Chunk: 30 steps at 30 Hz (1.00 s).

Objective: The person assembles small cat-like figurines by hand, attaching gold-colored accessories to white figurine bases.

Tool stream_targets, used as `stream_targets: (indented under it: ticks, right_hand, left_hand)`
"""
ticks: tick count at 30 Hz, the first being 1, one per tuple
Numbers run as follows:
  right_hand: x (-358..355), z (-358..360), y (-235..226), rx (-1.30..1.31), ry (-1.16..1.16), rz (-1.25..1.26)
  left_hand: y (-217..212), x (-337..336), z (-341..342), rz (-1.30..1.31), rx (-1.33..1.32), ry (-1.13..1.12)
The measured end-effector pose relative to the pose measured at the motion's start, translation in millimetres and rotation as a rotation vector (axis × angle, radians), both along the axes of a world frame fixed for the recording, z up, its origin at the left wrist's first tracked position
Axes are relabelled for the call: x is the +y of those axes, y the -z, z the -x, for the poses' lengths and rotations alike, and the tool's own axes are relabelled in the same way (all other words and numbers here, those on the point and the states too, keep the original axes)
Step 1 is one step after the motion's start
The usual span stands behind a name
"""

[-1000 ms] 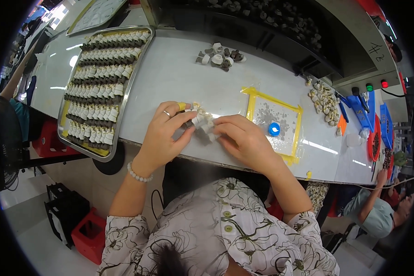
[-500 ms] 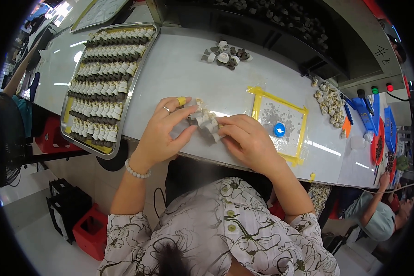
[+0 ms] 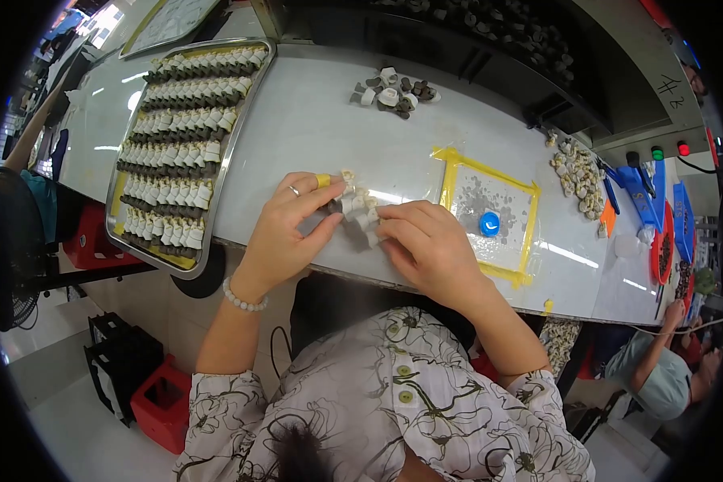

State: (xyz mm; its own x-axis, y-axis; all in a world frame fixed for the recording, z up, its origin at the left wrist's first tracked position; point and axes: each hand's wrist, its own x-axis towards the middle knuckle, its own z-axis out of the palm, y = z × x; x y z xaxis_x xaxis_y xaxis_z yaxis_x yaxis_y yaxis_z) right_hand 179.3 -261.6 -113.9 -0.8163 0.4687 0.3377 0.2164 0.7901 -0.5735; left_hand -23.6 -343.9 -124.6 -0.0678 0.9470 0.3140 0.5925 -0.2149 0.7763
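Observation:
A short row of small white, cream and grey parts (image 3: 353,210), perhaps little figures, is on the white table between my hands. My left hand (image 3: 291,215) curls its fingers and thumb about the row's left end. My right hand (image 3: 432,247) pinches the right end, its fingertips partly hiding the parts there. On the left, a metal tray (image 3: 223,173) with a yellow lining carries similar parts stood in several neat rows. Farther back on the table lies a loose pile of grey and white parts (image 3: 394,95).
A yellow-taped rectangle (image 3: 530,233) with a blue cap (image 3: 489,224) lies right of my hands. Beyond it are a heap of cream parts (image 3: 577,181) and blue bins (image 3: 647,193). A dark-fronted machine (image 3: 490,60) stands at the back. Another person (image 3: 655,369) works far right.
Both hands stay at the row, with only slight finger shifts. My right hand has edged a little left. The view has moved slightly.

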Motion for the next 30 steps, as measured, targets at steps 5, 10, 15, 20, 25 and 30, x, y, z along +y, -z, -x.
stream_targets:
  ticks: [5, 10, 15, 20, 25, 30]
  right_hand:
    - [-4.2, 2.3, -7.1, 0.041, -0.013, -0.018]
    - [-2.2, 3.8, -3.5, 0.029, -0.001, -0.010]
    - [-4.0, 0.9, -1.2, 0.038, 0.009, 0.010]
    - [-5.4, -0.7, -3.8, 0.036, 0.038, 0.027]
    - [-11.0, 2.0, 3.3, 0.058, 0.104, -0.046]
    - [-11.5, 6.7, 6.9, 0.080, 0.102, -0.045]
  left_hand:
    - [-10.1, 0.8, -1.9, -0.019, 0.018, -0.051]
    - [-5.9, 0.5, 5.5, -0.007, 0.010, 0.049]
    - [-8.7, -5.0, -6.1, 0.045, 0.039, 0.010]
    - [-7.3, -4.1, -7.5, 0.014, 0.089, -0.002]
    - [-11.7, -2.8, -14.3, -0.026, 0.202, 0.018]
    - [-5.2, -4.4, -18.3, -0.033, 0.191, -0.043]
